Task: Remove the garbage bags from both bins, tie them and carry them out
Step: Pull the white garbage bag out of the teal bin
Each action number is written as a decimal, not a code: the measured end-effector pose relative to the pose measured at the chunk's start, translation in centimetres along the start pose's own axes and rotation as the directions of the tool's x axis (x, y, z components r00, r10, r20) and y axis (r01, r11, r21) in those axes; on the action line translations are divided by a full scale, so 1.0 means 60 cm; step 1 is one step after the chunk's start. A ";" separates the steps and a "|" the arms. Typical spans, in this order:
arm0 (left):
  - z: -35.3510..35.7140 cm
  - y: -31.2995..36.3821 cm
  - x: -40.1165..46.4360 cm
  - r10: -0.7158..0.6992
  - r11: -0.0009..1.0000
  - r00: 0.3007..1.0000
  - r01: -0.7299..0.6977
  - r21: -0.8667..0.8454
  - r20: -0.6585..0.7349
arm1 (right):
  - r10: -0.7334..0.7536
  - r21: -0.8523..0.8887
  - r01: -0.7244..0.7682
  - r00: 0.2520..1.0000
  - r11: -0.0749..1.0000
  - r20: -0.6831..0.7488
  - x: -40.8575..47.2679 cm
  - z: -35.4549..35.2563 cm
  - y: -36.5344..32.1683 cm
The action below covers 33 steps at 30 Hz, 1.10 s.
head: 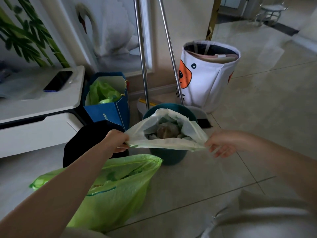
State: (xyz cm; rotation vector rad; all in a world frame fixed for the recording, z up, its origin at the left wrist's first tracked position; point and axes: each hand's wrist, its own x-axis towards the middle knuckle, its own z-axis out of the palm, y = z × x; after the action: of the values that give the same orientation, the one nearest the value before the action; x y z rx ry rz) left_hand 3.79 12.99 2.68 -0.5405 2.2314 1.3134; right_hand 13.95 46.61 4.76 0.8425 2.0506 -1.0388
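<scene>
The left hand (118,140) and right hand (221,146) are each pinched closed on opposite edges of the pale, thin, crinkled garbage bag (168,134), which is stretched open above the round teal bin (168,155). If pulled unevenly, the flimsy film could be torn and the crumpled waste spilled onto the glossy tiled floor (257,117).

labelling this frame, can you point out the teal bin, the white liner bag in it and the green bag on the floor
teal bin (167,156): head view, on its front wall below the liner.
white liner bag (164,143): head view, on the stretched near edge between the hands.
green bag (120,191): head view, on its crumpled side.
</scene>
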 end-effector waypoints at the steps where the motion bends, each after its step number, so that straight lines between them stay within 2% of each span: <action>1: 0.001 0.007 0.000 0.001 1.000 0.999 -0.002 0.027 0.041 | -0.024 -0.007 0.024 1.000 1.000 -0.020 0.004 -0.003 -0.004; 3: 0.006 0.027 0.010 -0.013 0.999 0.997 0.010 0.032 0.080 | -0.092 0.026 0.094 0.992 0.995 -0.086 0.021 -0.009 -0.023; 6: 0.014 0.062 0.026 -0.023 0.994 1.000 0.022 0.104 0.002 | -0.184 0.157 0.215 0.965 0.964 -0.189 0.047 -0.016 -0.064; 9: 0.027 0.086 0.052 0.017 0.997 0.999 -0.020 0.078 0.029 | -0.230 0.150 0.278 0.934 0.949 -0.272 0.075 -0.019 -0.095; 18: 0.067 0.125 0.106 0.057 0.984 0.996 -0.068 0.165 0.069 | -0.236 0.085 0.256 0.952 0.963 -0.195 0.131 -0.005 -0.143; 21: 0.074 0.134 0.107 0.217 0.960 0.976 -0.217 0.177 0.022 | -0.355 0.060 0.378 0.905 0.924 -0.236 0.125 -0.014 -0.147; 24: 0.061 0.146 0.096 0.425 0.905 0.897 -0.416 0.090 -0.124 | -0.486 0.051 0.536 0.798 0.843 -0.356 0.113 -0.032 -0.149; 26: 0.043 0.148 0.089 0.470 0.878 0.852 -0.479 0.021 -0.229 | -0.501 0.067 0.584 0.744 0.809 -0.443 0.103 -0.048 -0.144; 28: 0.024 0.135 0.087 0.444 0.883 0.846 -0.470 -0.020 -0.295 | -0.466 0.079 0.573 0.732 0.816 -0.497 0.096 -0.064 -0.130; 30: 0.010 0.111 0.084 0.366 0.916 0.881 -0.397 -0.048 -0.300 | -0.417 0.106 0.541 0.745 0.835 -0.520 0.092 -0.073 -0.112; 31: 0.007 0.095 0.084 0.306 0.941 0.918 -0.332 -0.066 -0.251 | -0.389 0.126 0.517 0.762 0.847 -0.518 0.091 -0.074 -0.103; 33: 0.008 0.063 0.078 0.150 0.977 0.986 -0.158 -0.143 -0.067 | -0.351 0.127 0.465 0.797 0.876 -0.492 0.095 -0.075 -0.085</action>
State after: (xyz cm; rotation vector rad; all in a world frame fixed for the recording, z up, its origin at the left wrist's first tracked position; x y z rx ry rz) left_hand -1.95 14.72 2.34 -0.4695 2.2718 1.5711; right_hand 5.53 49.40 4.35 0.8366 2.6284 -1.4643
